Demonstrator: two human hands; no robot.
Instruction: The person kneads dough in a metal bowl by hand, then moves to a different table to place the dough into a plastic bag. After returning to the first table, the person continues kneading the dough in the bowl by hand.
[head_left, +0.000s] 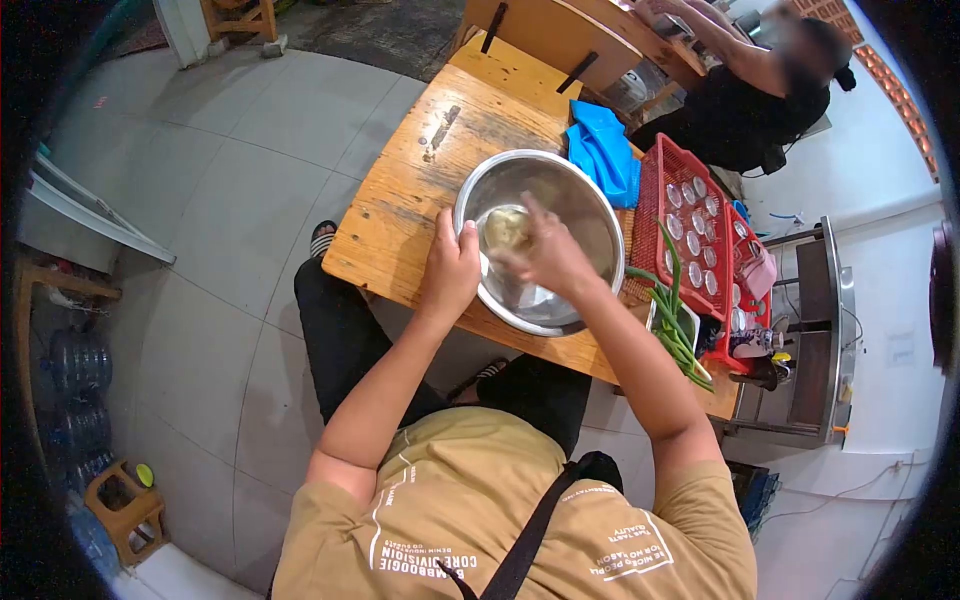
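A large metal mixing bowl [590, 215] stands on the wooden table in front of me. My left hand [452, 268] grips its near-left rim, thumb on the inside and fingers around the outer wall. Low in the bowl lies a pale, dough-like lump [506, 228]. My right hand [550, 252] reaches into the bowl right beside the lump, blurred by motion, with the fingers spread apart and partly overlapping it.
Right of the bowl are a red plastic basket [655, 180] of small clear-lidded cups, green onions [676, 335] and a blue plastic bag [603, 150]. Another person [760, 100] sits beyond the wooden table [390, 215]. A stool [128, 510] and water bottles [80, 365] stand at left.
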